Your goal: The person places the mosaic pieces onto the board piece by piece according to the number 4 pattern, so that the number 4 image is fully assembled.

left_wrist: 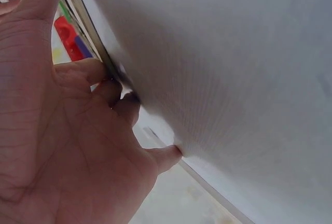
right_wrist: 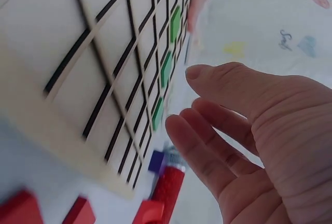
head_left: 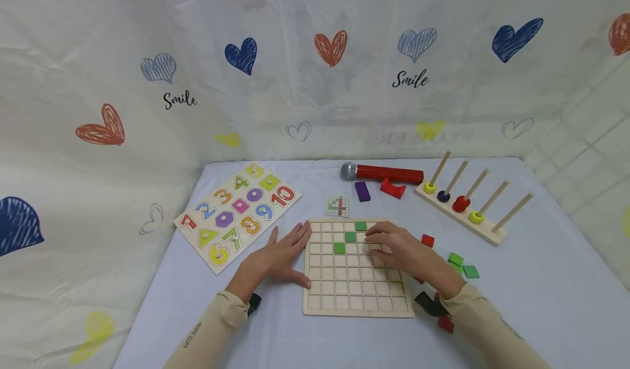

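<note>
A wooden grid board point(head_left: 355, 305) lies on the table, with three green square tiles point(head_left: 350, 236) in a diagonal of cells toward its far side. My left hand point(head_left: 283, 254) rests at the board's left edge, fingers spread and thumb lower down that side. Over the right part of the board hovers my right hand point(head_left: 401, 251), its fingers loosely bent. In the right wrist view, nothing shows between the thumb and fingers of that hand point(right_wrist: 233, 146); the green tiles point(right_wrist: 166, 68) sit just beyond the fingertips. Behind the board lies a small pattern card point(head_left: 337, 206).
Loose green tiles point(head_left: 471, 271) and red tiles point(head_left: 445, 323) lie right of the board, some partly hidden by my arm. A number puzzle point(head_left: 236, 216) is at left. A purple block point(head_left: 362, 191), red arch block point(head_left: 392, 188), microphone point(head_left: 389, 173) and peg stand point(head_left: 462, 216) stand behind.
</note>
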Tool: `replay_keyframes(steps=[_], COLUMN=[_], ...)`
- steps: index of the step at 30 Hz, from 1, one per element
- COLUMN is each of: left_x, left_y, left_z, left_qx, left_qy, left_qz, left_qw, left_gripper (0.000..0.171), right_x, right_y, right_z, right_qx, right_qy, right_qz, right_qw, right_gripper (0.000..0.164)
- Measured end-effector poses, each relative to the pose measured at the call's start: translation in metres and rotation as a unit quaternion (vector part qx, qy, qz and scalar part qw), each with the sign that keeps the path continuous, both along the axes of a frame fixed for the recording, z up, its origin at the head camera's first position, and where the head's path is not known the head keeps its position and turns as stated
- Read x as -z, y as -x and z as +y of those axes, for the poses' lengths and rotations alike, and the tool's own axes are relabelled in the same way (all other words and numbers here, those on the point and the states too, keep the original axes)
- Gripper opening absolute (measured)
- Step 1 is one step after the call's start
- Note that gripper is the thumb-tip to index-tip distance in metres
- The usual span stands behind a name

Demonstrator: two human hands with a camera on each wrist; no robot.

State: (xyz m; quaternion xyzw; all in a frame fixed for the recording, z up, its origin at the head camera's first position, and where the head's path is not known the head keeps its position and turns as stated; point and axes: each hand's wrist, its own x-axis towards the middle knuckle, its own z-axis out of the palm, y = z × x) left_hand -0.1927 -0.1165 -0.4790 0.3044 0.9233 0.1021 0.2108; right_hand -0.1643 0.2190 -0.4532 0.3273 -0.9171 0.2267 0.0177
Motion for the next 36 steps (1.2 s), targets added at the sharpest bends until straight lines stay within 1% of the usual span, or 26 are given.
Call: replay_keyframes(steps=[3,7,12,17,21,28,36], left_x=[0.000,0.000,0.000,0.001,0.000,0.000,0.000], left_y=[0.000,-0.001,-0.002,-0.002,-0.001,0.000,0.000], left_z=[0.000,0.000,0.001,0.001,0.000,-0.001,-0.001], left_qx=[-0.001,-0.002,-0.004,-0.003,-0.007,-0.006,-0.006], left_qy=[0.002,0.000,-0.006,-0.005,0.008,0.000,-0.001], left_qz=[-0.001,-0.001,-0.004,-0.004,0.000,0.002,0.002], left_qw=[1.0000,1.0000,1.0000,1.0000,0.9999,1.0000,1.0000], left_gripper=[0.131,0.131,0.131,0.131,0.132,0.132,0.132], right_x=[-0.002,-0.003,-0.004,-0.005,-0.007,-0.006,0.001], right_y=[-0.004,-0.009,-0.013,-0.015,-0.015,-0.017,-0.022], right_z=[0.015,0.034,0.056,0.077,0.092,0.115,0.137], right_qx=[0.019,0.028,0.049,0.068,0.083,0.110,0.141], right_qy=[-0.006,-0.011,-0.016,-0.026,-0.042,-0.067,-0.089], right_qz=[0.002,0.007,0.005,0.009,-0.012,-0.014,-0.057], right_qw=[1.000,1.000,0.999,0.997,0.996,0.992,0.984], right_gripper=[0.031,0.031,0.032,0.029,0.027,0.026,0.026])
